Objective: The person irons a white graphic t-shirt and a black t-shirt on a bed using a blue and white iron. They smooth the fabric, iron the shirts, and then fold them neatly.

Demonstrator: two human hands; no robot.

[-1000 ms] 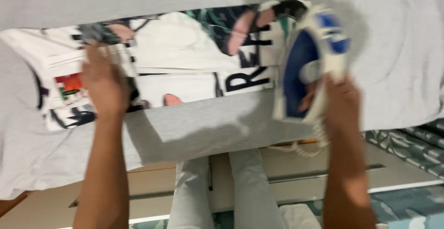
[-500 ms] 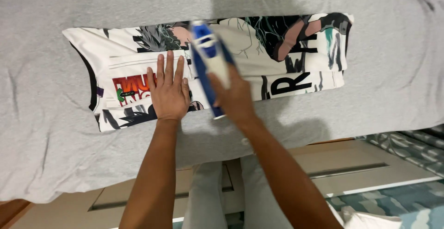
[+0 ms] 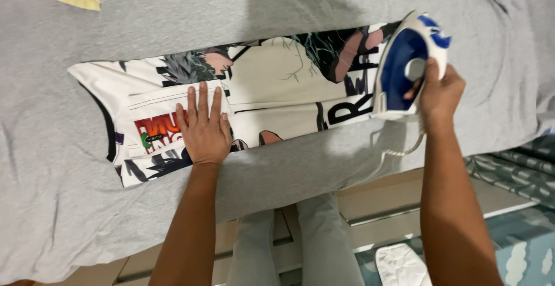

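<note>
Left hand (image 3: 203, 129) is lying flat, fingers spread, pressing down on the printed shirt (image 3: 272, 89) near its left end. Right hand (image 3: 437, 91) is gripping the blue-and-white iron (image 3: 404, 60), fingers wrapped round the handle, sitting at the shirt's right edge. Shirt's lying folded lengthwise across a grey sheet (image 3: 289, 8), cord (image 3: 393, 153) dangling below.

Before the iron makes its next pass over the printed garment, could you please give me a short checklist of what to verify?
1. Right hand grips the iron by its handle: ok.
2. Left hand lies flat on the printed garment, apart from the iron: ok.
3. Garment lies flat on the grey sheet: ok, though folds show beside the left hand.
4. Cord hangs off the garment: ok.
5. Iron's heat: cannot tell.
</note>
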